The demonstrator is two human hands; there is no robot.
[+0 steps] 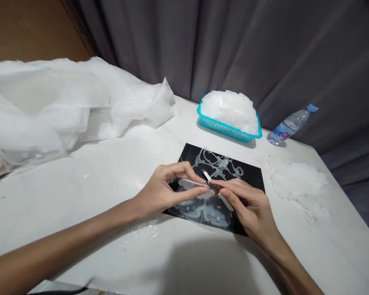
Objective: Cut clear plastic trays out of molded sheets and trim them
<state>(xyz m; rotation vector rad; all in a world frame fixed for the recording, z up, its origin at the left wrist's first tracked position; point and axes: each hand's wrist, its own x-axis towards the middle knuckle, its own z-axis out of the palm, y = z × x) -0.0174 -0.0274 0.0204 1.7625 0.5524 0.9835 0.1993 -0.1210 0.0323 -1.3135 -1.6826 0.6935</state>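
My left hand pinches a thin translucent white piece with a curved outline between thumb and fingers. In my right hand is a small knife with a dark handle, its bright blade angled up and to the left. The two hands nearly meet, and the knife is close against the piece's right end. Beneath them lies a black mat. On its far half rests a clear cut-out web of plastic; nearer me lie translucent rounded shapes with small round marks, partly covered by my hands.
A blue basket heaped with white pieces stands at the back, beside a water bottle. Large plastic bags cover the table's left rear. Thin translucent scraps lie at right. A grey curtain hangs behind the table.
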